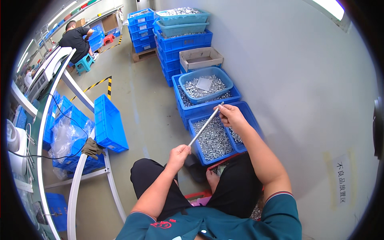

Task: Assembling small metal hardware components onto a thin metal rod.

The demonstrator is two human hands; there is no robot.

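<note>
A thin, straight silver rod [206, 125] slants between my two hands over a blue bin. Its lower end is pinched by the closed fingers of my left hand [178, 157], above my left knee. Close to its upper end, the fingertips of my right hand [233, 117] are shut on it. Beneath the rod, small silver metal parts [214, 140] fill the blue bin [220, 159]. To its right, a second blue compartment with similar parts is partly covered by my right forearm. Just beyond my right hand, a light-blue basket [209, 99] holds more parts and a clear square piece [204, 83].
Blue crates [168, 56] and an open cardboard box [218, 53] are stacked along the wall. At left stands a white-framed bench [74, 196] with a glove [92, 148], a cable and a blue crate [112, 130]. A person [76, 42] sits on a stool farther off.
</note>
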